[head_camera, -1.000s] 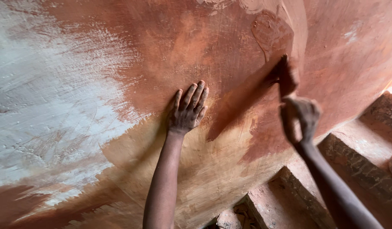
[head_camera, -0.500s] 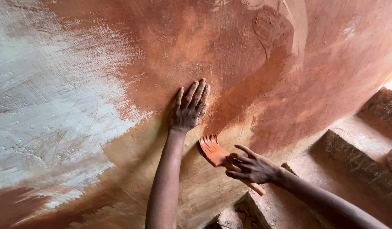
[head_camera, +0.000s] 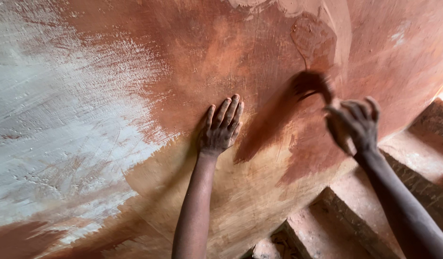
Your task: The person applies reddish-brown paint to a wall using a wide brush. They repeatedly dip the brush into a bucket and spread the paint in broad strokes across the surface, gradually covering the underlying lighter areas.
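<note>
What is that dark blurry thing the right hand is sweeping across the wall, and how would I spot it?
Start at the big curved reddish-brown wall and find the left hand pressed flat on it. Look right and slightly up to the right hand; just above its fingers is the dark, motion-blurred tool. It is the only smeared dark patch against the wet clay.

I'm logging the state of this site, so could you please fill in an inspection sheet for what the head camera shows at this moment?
Surface: curved plastered wall, wet red-brown coat in the middle and right, pale whitish patch at left, tan band below.
Job's things: a small flat tool, blurred, against the wall; its kind cannot be told.
Clutter: nothing seen.
Grip: left hand flat on the wall, fingers spread; right hand raised beside the tool, blurred, its hold unclear.
Cables: nothing seen.
Surroundings: brick steps smeared with reddish mud at lower right.
</note>
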